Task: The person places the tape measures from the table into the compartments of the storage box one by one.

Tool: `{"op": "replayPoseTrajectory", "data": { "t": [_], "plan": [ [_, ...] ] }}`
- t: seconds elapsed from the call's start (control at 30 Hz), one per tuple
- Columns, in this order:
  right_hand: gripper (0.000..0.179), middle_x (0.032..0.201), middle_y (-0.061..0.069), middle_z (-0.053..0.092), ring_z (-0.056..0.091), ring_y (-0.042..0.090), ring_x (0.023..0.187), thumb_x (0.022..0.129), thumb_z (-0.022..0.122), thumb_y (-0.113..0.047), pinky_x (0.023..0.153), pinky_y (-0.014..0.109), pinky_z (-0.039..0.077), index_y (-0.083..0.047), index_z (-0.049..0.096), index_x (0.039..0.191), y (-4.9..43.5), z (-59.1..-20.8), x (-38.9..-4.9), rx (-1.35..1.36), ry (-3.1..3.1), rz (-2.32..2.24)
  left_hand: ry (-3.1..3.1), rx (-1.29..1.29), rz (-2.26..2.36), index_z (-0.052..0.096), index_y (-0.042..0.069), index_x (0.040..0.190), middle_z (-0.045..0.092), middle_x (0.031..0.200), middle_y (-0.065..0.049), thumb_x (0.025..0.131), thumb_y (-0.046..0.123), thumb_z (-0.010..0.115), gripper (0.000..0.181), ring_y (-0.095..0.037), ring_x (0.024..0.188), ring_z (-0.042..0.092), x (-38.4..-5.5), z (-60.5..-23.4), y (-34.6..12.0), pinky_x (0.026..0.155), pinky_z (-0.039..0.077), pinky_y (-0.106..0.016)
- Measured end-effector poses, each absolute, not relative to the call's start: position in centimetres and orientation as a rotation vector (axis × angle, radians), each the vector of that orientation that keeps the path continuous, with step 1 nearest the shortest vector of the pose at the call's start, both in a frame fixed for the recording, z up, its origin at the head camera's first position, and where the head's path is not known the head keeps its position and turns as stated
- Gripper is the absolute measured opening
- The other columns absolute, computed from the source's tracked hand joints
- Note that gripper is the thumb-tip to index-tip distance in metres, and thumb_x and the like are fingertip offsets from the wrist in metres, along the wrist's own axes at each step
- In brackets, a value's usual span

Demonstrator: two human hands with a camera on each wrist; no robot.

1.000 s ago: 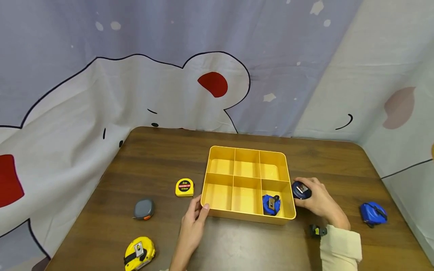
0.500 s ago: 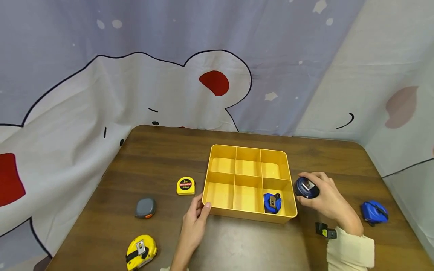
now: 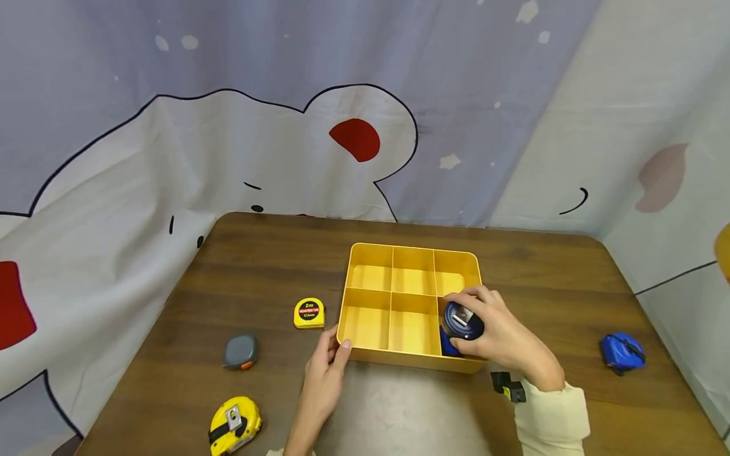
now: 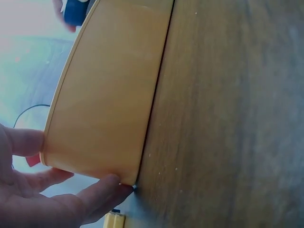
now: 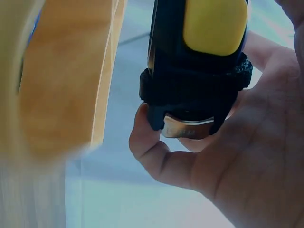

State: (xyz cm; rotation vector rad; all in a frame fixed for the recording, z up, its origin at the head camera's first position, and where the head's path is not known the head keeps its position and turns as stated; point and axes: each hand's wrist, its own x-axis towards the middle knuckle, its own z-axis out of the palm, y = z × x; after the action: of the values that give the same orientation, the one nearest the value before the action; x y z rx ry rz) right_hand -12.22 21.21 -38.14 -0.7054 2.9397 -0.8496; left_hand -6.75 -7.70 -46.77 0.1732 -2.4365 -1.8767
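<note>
My right hand [image 3: 502,332] grips a dark blue tape measure [image 3: 463,320] above the front right compartment of a yellow divided box [image 3: 413,361]. In the right wrist view this tape measure [image 5: 190,85] shows black casing, a yellow button and a metal end hook, with fingers and thumb around it. Partly hidden beneath it, a blue tape measure [image 3: 449,344] lies in that compartment. My left hand [image 3: 324,383] holds the box's front left corner. Up close in the left wrist view, the thumb is at the rim and the fingers [image 4: 102,190] lie against the box wall [image 4: 104,95].
A small yellow tape measure [image 3: 309,313] lies left of the box. Farther left are a grey tape measure [image 3: 241,352] and a larger yellow one [image 3: 235,425]. Another blue tape measure [image 3: 623,352] sits at the table's [image 3: 644,411] right side. A printed curtain hangs behind.
My right hand first lifted the dark blue tape measure beside the box, then carried it left over the front right compartment. The left hand stays on the corner.
</note>
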Motion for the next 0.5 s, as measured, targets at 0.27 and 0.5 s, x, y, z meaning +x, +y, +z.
{"op": "replayPoseTrajectory", "data": {
  "t": [0.27, 0.5],
  "plan": [
    [0.06, 0.115, 0.003, 0.048, 0.041, 0.023, 0.102, 0.064, 0.079, -0.023, 0.08, 0.038, 0.044, -0.02, 0.058, 0.12, 17.8, -38.2, -12.9, -0.82, 2.914, -0.814, -2.423, 0.173, -1.9, 0.047, 0.018, 0.13, 0.057, 0.122, -0.007, 0.093, 0.035, 0.052, 0.04, -0.018, 0.103, 0.058, -6.8, -46.7, -7.8, 0.086, 0.046, -0.037],
    [0.058, 0.112, 0.003, 0.049, 0.041, 0.021, 0.095, 0.065, 0.078, -0.027, 0.076, 0.033, 0.044, -0.022, 0.058, 0.119, 15.5, -38.7, -13.5, -0.854, 2.857, -0.764, -2.434, 0.159, -1.89, 0.048, 0.017, 0.129, 0.057, 0.122, -0.008, 0.093, 0.036, 0.051, 0.04, -0.018, 0.103, 0.058, -6.8, -46.9, -7.9, 0.085, 0.046, -0.037]
  ]
}}
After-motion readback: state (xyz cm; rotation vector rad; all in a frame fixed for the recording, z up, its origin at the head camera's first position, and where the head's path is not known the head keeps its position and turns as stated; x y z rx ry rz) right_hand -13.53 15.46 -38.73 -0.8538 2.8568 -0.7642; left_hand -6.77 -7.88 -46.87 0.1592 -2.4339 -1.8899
